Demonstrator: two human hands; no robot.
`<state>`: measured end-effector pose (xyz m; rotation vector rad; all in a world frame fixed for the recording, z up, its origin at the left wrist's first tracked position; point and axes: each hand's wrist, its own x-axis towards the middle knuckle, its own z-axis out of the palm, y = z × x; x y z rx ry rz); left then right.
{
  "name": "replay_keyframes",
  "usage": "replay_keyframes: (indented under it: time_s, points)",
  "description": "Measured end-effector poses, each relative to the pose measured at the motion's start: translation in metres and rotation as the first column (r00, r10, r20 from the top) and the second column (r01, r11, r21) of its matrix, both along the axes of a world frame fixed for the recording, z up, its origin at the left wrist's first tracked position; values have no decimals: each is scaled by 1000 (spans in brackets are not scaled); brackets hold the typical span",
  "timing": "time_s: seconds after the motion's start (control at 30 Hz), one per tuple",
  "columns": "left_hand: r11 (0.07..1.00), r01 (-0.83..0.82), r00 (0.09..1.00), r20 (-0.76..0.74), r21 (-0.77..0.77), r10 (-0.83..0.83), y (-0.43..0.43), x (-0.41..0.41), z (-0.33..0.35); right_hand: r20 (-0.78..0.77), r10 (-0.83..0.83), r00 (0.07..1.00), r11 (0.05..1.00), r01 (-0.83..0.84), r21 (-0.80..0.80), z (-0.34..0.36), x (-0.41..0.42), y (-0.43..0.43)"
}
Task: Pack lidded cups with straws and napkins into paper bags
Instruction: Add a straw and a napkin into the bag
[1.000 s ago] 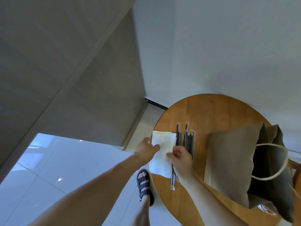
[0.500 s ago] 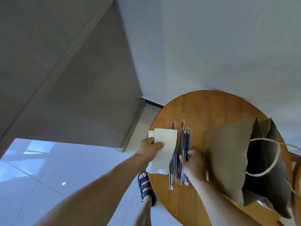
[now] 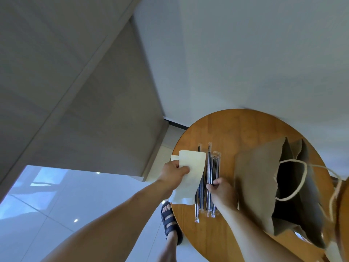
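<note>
Both bare forearms reach forward to the near left edge of the round brown wooden table (image 3: 236, 129). The left forearm (image 3: 117, 214) comes in from off the table's left side. The left hand (image 3: 174, 173) hangs at that edge, its thumb (image 3: 184, 169) laid on top of a white folded paper napkin (image 3: 192, 165) and its fingers underneath, pinching it. The right forearm (image 3: 251, 233) crosses the table's near rim. The right hand (image 3: 221, 191) sits over the tabletop just right of the left, knuckles up, fingertips curled around a bundle of black straws in clear wrappers (image 3: 212, 167). A foot in a dark strapped sandal (image 3: 170, 222) stands beside the table's near left rim.
</note>
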<state>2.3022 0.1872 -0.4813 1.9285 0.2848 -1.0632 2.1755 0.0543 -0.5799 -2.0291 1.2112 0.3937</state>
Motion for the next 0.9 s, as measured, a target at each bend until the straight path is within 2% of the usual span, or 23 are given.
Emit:
replay_keyframes:
  time_s: [0.27,0.43,0.63,0.8,0.9]
  points:
    - [1000,-1,1000,12,8,1,-4,-2,18,58,-45,997,998,43,35,23,-1,2]
    - [999,-32,997,67,-9,33,-5,-3,38,314,-139,939,984,95,151,67,7,4]
    - [994,-25,988,152,-105,41,-21,5,92,576,-168,800,978,65,196,149,28,-3]
    - [968,10,970,238,-250,51,-35,17,142,632,-125,765,973,-29,227,202,46,-13]
    - [937,45,972,232,-348,39,-43,20,167,661,-59,748,983,-73,171,227,50,-18]
